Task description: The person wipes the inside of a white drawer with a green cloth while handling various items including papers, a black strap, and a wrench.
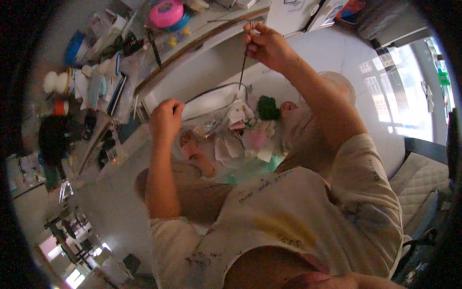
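Note:
My right hand [269, 48] is raised at the upper middle, its fingers pinched on a thin dark cord [243, 67]. From those fingers the strand hangs down toward the floor, and another thin dark line runs left along the table's edge. Lower and to the left, my left hand [166, 119] is closed, with thumb and fingertips together; what it holds, if anything, is too small to tell. Between the hands lies a pale, dark-edged shape [209, 102]. Below it are crumpled white and clear scraps [237, 114], a dark green bundle [268, 107] and a pink sheet [258, 138].
A long table [192, 48] crosses ahead, bearing a pink roll [166, 13] on a blue one. Clutter with white spools [57, 82] fills the left side. A light green sheet [255, 169] lies between my legs. A quilted pale pad [423, 180] is at right.

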Motion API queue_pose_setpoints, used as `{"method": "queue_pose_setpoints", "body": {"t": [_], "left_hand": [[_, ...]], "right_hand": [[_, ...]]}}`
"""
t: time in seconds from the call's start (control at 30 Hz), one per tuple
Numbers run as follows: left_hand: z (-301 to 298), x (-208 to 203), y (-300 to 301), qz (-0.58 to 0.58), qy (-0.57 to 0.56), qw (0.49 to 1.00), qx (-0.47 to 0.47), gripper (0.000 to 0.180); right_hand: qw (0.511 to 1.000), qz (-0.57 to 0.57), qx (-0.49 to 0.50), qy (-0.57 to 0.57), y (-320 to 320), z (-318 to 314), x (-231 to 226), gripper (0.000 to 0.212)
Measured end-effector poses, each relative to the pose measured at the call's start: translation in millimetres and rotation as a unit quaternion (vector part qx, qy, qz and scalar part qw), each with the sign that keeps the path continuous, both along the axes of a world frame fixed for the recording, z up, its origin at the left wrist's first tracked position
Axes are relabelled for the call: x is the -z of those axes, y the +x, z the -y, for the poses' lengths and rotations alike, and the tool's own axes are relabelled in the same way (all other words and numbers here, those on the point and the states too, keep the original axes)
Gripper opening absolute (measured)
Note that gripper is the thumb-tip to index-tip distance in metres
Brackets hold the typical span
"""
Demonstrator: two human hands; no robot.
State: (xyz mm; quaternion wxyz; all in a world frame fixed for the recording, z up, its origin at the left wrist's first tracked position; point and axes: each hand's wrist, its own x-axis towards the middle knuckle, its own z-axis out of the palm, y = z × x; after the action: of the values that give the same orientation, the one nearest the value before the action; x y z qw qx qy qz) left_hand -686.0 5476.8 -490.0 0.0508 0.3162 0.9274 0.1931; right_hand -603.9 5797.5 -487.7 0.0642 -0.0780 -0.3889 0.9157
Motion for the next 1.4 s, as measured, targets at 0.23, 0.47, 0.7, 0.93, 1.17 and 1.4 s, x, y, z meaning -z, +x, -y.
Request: {"method": "queue_pose_setpoints", "body": {"t": [0.23, 0.47, 0.7, 0.93, 1.17, 1.4], "left_hand": [[19, -4, 7, 0.044, 0.025, 0.998, -0.03, 0.019], [72, -14, 12, 0.062, 0.071, 0.994, -0.057, 0.015], [82, -32, 22, 0.055, 0.096, 0.99, -0.085, 0.016], [62, -22, 12, -0.067, -0.026, 0.988, -0.135, 0.023], [39, -4, 16, -0.075, -0.055, 0.994, -0.06, 0.023], [15, 3, 15, -0.144, -0.07, 0.987, -0.005, 0.017]], "right_hand": [[0.997, -0.043, -0.03, 0.064, 8, 1, 0, 0.012], [0.996, -0.059, -0.064, 0.001, 17, 10, -3, 0.005], [0.998, -0.006, -0.034, 0.058, 30, 20, -6, 0.004], [0.996, -0.025, -0.047, 0.069, 36, 18, -1, 0.009], [0.996, -0.015, -0.056, 0.072, 33, 20, 7, 0.014], [0.992, 0.008, -0.069, 0.11, 35, 22, 4, 0.017]]}}
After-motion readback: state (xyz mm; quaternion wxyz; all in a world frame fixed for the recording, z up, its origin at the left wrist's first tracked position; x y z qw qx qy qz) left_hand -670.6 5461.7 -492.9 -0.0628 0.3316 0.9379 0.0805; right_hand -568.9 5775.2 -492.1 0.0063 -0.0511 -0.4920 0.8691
